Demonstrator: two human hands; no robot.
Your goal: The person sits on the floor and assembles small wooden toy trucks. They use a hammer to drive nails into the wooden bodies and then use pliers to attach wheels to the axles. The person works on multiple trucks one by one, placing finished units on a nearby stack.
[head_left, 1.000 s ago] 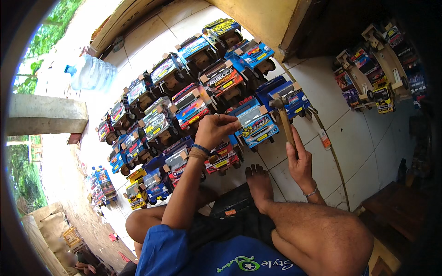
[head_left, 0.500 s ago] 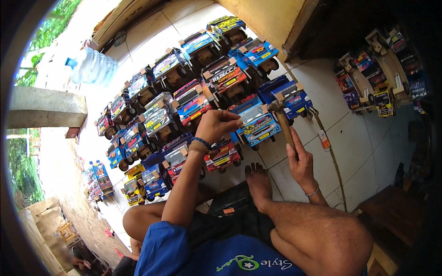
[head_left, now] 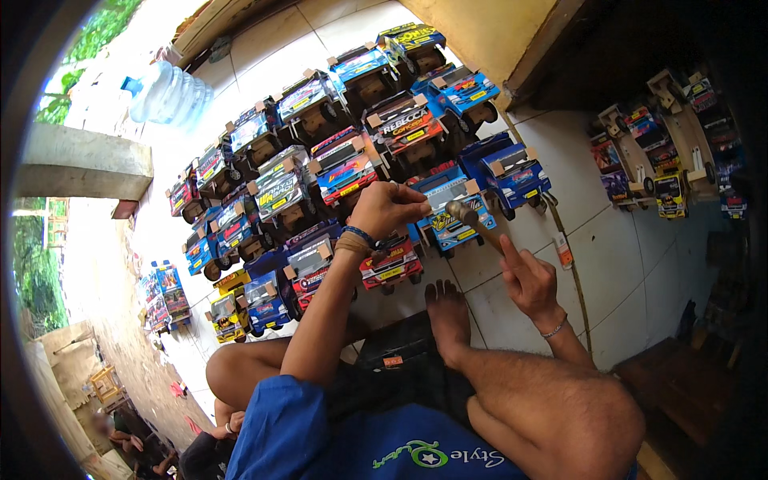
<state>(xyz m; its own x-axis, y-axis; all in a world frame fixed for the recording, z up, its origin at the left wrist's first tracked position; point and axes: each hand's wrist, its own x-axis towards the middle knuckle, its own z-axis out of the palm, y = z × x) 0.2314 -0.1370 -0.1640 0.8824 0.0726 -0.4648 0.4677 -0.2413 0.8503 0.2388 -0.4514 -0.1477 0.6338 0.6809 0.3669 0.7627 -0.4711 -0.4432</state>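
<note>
With my right hand [head_left: 531,282] I grip a hammer [head_left: 483,232] by its wooden handle. Its head is over the front of a light blue toy truck [head_left: 457,233]; whether they touch I cannot tell. At that truck's left edge, my left hand [head_left: 390,211] is closed in a pinch, fingertips near the top of the cab. Anything between those fingertips is too small to make out. A dark blue toy truck [head_left: 518,178] stands just right of it. Partly behind my left wrist is a red toy truck [head_left: 392,262]. Small brown tabs stick up from many cabs.
Several rows of colourful toy trucks cover the tiled floor [head_left: 596,276]. More trucks and wooden frames [head_left: 670,128] lie at the right. A clear water jug [head_left: 171,94] lies back left. An orange-and-white packet [head_left: 563,250] is right of my hand. Another person [head_left: 132,436] sits lower left.
The hammer has swung down and left, its head now in front of the light blue truck's cab. My left hand keeps its pinch beside the truck. The whole view has shifted slightly.
</note>
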